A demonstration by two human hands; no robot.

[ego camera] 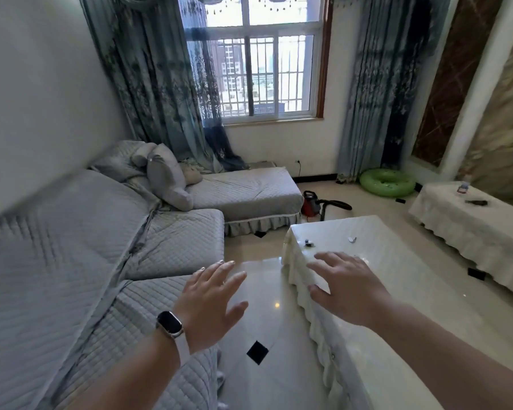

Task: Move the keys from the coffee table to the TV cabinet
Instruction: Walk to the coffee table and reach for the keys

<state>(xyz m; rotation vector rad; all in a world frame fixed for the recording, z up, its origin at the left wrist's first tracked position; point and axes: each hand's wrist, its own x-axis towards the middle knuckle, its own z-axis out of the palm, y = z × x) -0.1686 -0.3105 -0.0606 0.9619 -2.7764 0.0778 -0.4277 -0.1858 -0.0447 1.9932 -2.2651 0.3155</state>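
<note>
A small bunch of keys (308, 243) lies near the far left corner of the coffee table (397, 261), which is draped in a cream cloth. My right hand (348, 287) hovers open over the table's near left part, a short way in front of the keys, holding nothing. My left hand (212, 300), with a watch on its wrist, is open with fingers spread over the floor between the sofa and the table. The TV cabinet (480, 229), also under a cream cloth, stands at the right by the wall.
A grey quilted L-shaped sofa (101, 247) fills the left. A small white object (351, 239) lies on the coffee table. A bottle (463, 187) and a dark object (476, 202) sit on the cabinet. A red vacuum (311, 203) and a green swim ring (387, 182) lie on the floor.
</note>
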